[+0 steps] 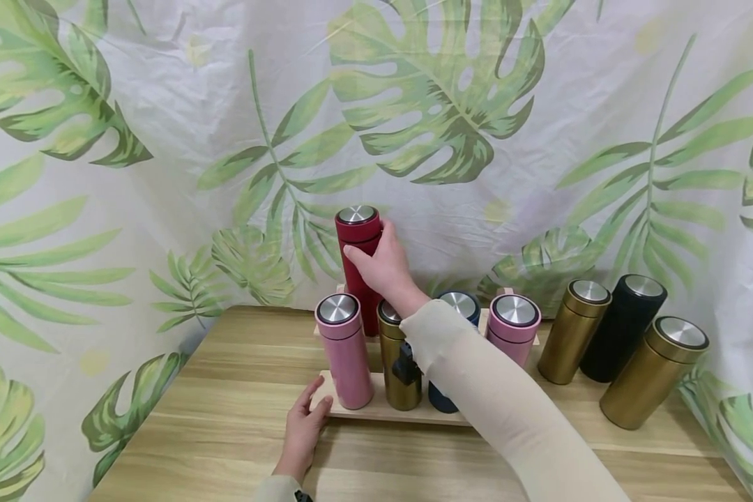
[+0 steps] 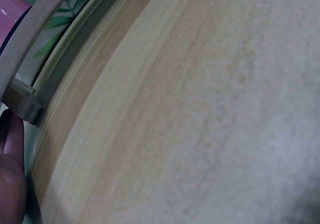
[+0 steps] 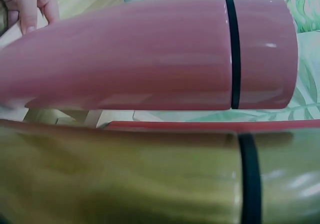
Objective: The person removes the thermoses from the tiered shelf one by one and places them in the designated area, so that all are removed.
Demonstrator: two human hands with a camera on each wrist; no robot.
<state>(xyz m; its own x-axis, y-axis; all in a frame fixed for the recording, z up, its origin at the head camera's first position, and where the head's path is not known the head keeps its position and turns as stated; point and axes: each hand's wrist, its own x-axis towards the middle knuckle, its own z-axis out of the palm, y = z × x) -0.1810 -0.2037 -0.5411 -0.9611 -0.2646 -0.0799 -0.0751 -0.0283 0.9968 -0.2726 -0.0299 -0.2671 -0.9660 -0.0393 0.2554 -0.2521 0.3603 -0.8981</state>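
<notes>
Near the back left, my right hand (image 1: 385,265) grips a red thermos flask (image 1: 359,231) round its upper body; its base is hidden behind the front flasks. A tiered wooden rack (image 1: 378,390) carries a pink flask (image 1: 345,362), a gold flask (image 1: 401,380) and a dark blue flask (image 1: 459,304) in front. My left hand (image 1: 302,425) holds the rack's left end between thumb and fingers. In the right wrist view, the pink flask (image 3: 140,59) and gold flask (image 3: 125,179) fill the foreground, with a strip of red (image 3: 200,125) between them.
Another pink flask (image 1: 514,321) stands at the right, partly behind my sleeve. Beyond it, two gold flasks (image 1: 571,341) (image 1: 649,380) and a black flask (image 1: 624,328) stand on the wooden table (image 1: 226,411). A leaf-patterned cloth (image 1: 194,139) hangs behind.
</notes>
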